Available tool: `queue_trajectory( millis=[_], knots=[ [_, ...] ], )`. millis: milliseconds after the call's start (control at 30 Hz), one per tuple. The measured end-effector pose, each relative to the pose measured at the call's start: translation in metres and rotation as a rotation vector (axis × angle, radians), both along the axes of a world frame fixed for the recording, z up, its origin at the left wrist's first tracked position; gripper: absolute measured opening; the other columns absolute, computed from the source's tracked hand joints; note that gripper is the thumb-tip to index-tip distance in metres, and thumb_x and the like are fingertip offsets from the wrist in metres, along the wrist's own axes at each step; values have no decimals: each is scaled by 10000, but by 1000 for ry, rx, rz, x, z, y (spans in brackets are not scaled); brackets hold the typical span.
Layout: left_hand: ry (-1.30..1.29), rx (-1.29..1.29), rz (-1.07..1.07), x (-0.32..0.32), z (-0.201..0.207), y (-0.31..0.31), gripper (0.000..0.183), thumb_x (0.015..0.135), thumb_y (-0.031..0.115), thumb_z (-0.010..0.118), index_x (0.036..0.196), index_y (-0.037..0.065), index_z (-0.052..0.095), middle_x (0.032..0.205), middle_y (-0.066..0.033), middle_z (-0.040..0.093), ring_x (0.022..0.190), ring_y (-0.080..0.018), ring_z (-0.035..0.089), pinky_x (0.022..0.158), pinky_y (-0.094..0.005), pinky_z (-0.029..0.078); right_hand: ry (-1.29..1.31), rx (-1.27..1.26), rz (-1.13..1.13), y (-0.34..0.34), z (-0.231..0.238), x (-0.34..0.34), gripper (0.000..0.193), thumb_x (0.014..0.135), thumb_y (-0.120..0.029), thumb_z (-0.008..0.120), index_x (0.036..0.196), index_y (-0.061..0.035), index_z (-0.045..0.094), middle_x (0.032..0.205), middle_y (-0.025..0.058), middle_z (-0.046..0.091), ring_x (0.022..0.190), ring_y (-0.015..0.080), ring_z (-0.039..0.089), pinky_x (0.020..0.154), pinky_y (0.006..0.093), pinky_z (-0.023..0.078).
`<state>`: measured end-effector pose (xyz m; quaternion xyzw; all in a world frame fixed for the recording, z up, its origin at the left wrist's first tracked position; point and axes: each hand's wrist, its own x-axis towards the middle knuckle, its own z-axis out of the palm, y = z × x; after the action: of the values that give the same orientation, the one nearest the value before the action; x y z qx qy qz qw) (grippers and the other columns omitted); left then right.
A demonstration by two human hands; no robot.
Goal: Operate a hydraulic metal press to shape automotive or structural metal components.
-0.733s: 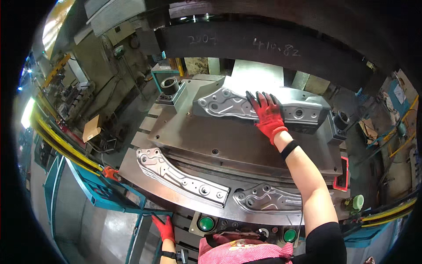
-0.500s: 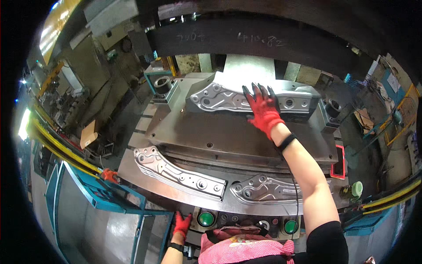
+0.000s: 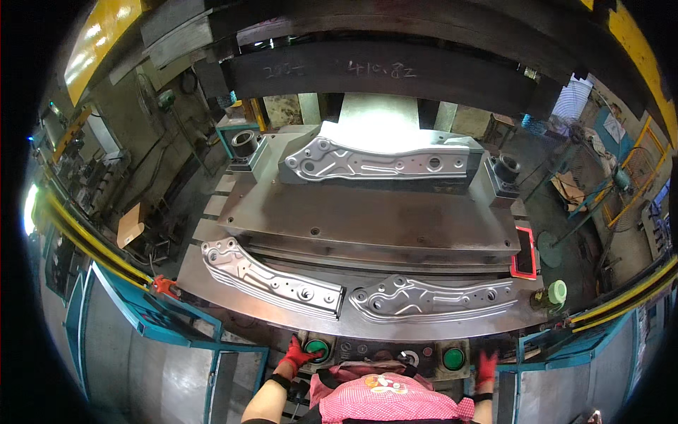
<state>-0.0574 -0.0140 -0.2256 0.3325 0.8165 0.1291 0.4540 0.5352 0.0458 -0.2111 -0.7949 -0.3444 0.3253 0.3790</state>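
Head view shows a long, silver, stamped-metal panel (image 3: 381, 165) lying at the back of the dark steel die (image 3: 367, 212). The red-gloved left hand (image 3: 298, 355) has a loose, empty grip, fingers over a round green button (image 3: 315, 345); the blurred red-gloved right hand (image 3: 486, 367) has a grip that cannot be told. The panel looks stiff, light and slippery, best held near both ends.

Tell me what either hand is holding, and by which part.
Nothing is held: the open left hand is at the left green push button, and the right hand, blurred, is empty, apart from the right green push button.
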Motion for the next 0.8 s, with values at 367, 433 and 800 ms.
queue_trajectory(
  millis=[367, 433, 800],
  knots=[
    [62, 1, 90, -2, -5, -4, 1424, 327, 500, 865, 1390, -4, 64, 1405, -241, 222, 1308, -338, 236, 1052, -392, 264, 97, -120, 252, -7, -103, -14, 1009, 605, -227, 787, 1359, 54, 179, 1241, 209, 464, 1105, 275, 491, 908, 329, 423],
    [36, -11, 77, 3, 3, -3, 1416, 335, 493, 866, 1392, 0, 61, 1415, -236, 204, 1318, -330, 213, 1056, -396, 256, -61, -174, 333, 0, -65, -29, 960, 635, -185, 778, 1356, 46, 189, 1226, 194, 489, 1084, 254, 510, 894, 314, 435],
    [85, 33, 110, -9, -30, 1, 1382, 335, 359, 907, 1386, -13, 91, 1379, -214, 294, 1261, -261, 335, 976, -356, 372, 34, -118, 258, -3, -93, -19, 1081, 539, -419, 786, 1358, 20, 234, 1233, 259, 469, 1160, 360, 455, 950, 388, 392]
  ],
)
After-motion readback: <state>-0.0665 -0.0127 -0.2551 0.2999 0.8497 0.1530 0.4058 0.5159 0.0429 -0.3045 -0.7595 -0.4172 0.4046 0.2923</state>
